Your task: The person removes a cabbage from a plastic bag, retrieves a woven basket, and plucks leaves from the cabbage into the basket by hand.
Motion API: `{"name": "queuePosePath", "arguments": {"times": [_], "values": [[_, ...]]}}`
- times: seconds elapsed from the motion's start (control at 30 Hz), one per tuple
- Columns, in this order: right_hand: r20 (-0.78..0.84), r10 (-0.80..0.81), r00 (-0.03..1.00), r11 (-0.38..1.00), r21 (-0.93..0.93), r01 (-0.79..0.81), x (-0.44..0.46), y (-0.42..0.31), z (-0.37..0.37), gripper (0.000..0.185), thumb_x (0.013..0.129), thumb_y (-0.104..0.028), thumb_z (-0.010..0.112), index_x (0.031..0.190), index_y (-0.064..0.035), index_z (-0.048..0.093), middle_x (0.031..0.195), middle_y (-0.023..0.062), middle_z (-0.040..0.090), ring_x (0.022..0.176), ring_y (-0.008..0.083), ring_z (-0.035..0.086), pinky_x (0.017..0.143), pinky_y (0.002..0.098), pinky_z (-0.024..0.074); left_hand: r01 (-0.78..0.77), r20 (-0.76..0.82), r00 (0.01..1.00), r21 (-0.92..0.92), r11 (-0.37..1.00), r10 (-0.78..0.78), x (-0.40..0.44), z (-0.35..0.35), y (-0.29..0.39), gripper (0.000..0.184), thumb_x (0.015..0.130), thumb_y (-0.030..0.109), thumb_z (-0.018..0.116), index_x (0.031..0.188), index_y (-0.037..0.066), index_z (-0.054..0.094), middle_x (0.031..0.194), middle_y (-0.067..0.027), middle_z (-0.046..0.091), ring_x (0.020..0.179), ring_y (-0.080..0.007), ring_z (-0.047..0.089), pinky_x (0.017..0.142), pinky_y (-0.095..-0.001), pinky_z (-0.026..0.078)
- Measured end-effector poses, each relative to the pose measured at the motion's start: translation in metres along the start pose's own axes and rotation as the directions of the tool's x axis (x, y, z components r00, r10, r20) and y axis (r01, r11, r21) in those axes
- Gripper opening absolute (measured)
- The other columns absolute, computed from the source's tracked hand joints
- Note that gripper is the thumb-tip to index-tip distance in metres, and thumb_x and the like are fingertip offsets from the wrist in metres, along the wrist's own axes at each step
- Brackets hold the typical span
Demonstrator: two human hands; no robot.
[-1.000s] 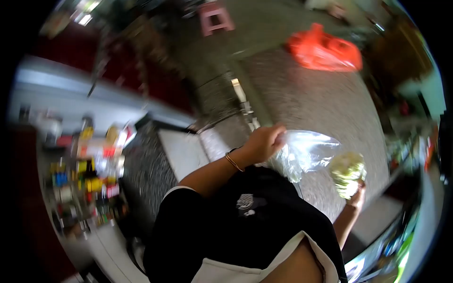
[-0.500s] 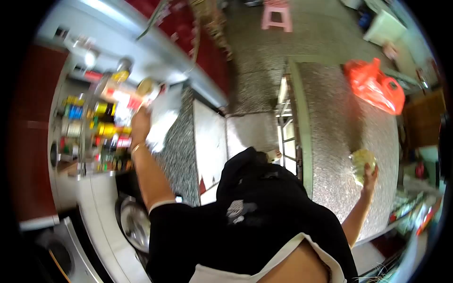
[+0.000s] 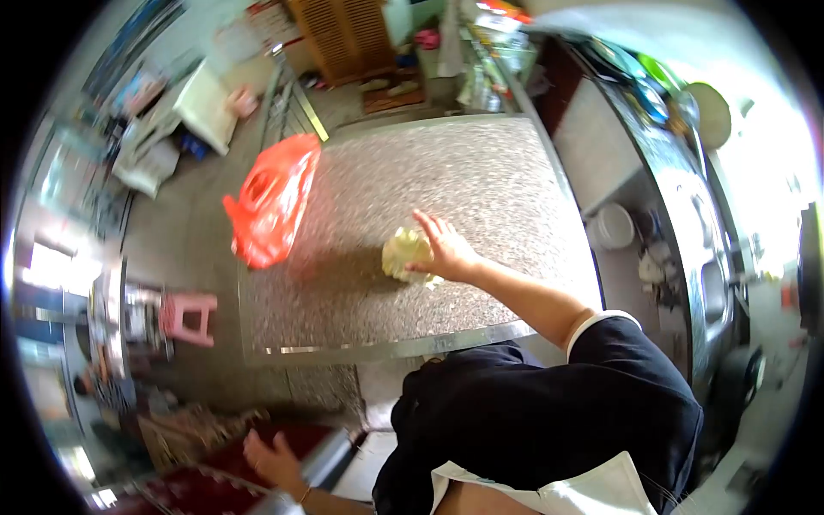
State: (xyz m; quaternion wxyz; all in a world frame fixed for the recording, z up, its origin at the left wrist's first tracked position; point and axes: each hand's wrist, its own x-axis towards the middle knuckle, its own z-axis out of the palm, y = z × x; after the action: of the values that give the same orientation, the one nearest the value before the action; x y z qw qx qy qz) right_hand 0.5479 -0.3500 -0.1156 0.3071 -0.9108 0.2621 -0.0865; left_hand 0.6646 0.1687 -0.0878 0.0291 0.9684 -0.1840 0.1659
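Observation:
On the speckled table [image 3: 481, 172] lies a pale yellow-green, roundish thing [image 3: 405, 254], perhaps cabbage. My right hand [image 3: 446, 251] rests against its right side with fingers spread and thumb beneath; it does not wrap round it. At the lower left, away from the table, my left hand [image 3: 273, 462] is raised with its fingers apart and nothing in it. A red plastic bag [image 3: 279, 202] with contents hidden sits at the table's left edge.
A pink stool [image 3: 189, 318] stands on the floor at left. Along the right runs a counter with a sink [image 3: 714, 292], and a white bucket [image 3: 613, 227] sits beneath it. A person [image 3: 107, 386] is at the far left. Wooden louvred doors [image 3: 343, 39] are at the back.
The view has swung round to the table. The clear bag has left my left hand, which is now empty. My right hand has opened out against the yellow-green thing, now on the table.

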Motion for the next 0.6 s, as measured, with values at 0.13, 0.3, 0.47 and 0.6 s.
{"name": "queuePosePath", "arguments": {"times": [0.13, 0.3, 0.47, 0.6], "values": [[-0.151, 0.053, 0.987, 0.994, 0.101, -0.038, -0.057, 0.024, -0.026, 0.088, 0.078, -0.038, 0.07, 0.145, -0.0113, 0.02, 0.136, 0.0228, 0.036, 0.124, 0.0411, 0.037, 0.102, 0.0482, 0.0352, -0.351, 0.055, 0.865, -0.644, 0.679, 0.499, 0.088, 0.03, 0.197, 0.08, 0.081, 0.034, 0.069, 0.142, 0.003, 0.027, 0.143, -0.0261, 0.03, 0.132, -0.043, 0.029, 0.108, -0.0508, 0.025], [-0.394, 0.338, 0.855, 0.936, 0.232, -0.263, -0.166, 0.087, -0.065, 0.071, 0.08, -0.022, 0.07, 0.139, -0.0095, 0.033, 0.129, 0.0188, 0.048, 0.12, 0.0334, 0.046, 0.101, 0.0421, 0.0371, -0.258, 0.134, 0.795, -0.809, 0.529, 0.592, 0.086, 0.069, 0.334, 0.095, 0.075, 0.046, 0.073, 0.146, 0.012, 0.02, 0.148, -0.0279, 0.016, 0.134, -0.046, 0.023, 0.106, -0.0542, 0.026], [-0.436, 0.711, 0.551, 0.69, 0.585, -0.427, -0.274, 0.163, -0.083, 0.062, 0.081, -0.02, 0.07, 0.135, -0.013, 0.039, 0.122, 0.0099, 0.054, 0.113, 0.0216, 0.052, 0.093, 0.0383, 0.0439, -0.529, 0.166, 0.733, -0.471, 0.706, 0.66, 0.088, 0.068, 0.378, 0.07, 0.065, 0.024, 0.078, 0.128, 0.014, 0.048, 0.131, -0.014, 0.046, 0.114, -0.0395, 0.049, 0.094, -0.0479, 0.043], [-0.415, 0.728, 0.546, 0.661, 0.635, -0.399, -0.335, 0.229, -0.103, 0.054, 0.082, -0.025, 0.068, 0.128, -0.0111, 0.044, 0.11, 0.0107, 0.059, 0.101, 0.0229, 0.058, 0.087, 0.0351, 0.048, -0.482, 0.252, 0.779, -0.344, 0.806, 0.574, 0.093, 0.075, 0.396, 0.071, 0.064, 0.02, 0.079, 0.127, 0.013, 0.049, 0.127, -0.0131, 0.049, 0.111, -0.0387, 0.05, 0.093, -0.0468, 0.043]]}}
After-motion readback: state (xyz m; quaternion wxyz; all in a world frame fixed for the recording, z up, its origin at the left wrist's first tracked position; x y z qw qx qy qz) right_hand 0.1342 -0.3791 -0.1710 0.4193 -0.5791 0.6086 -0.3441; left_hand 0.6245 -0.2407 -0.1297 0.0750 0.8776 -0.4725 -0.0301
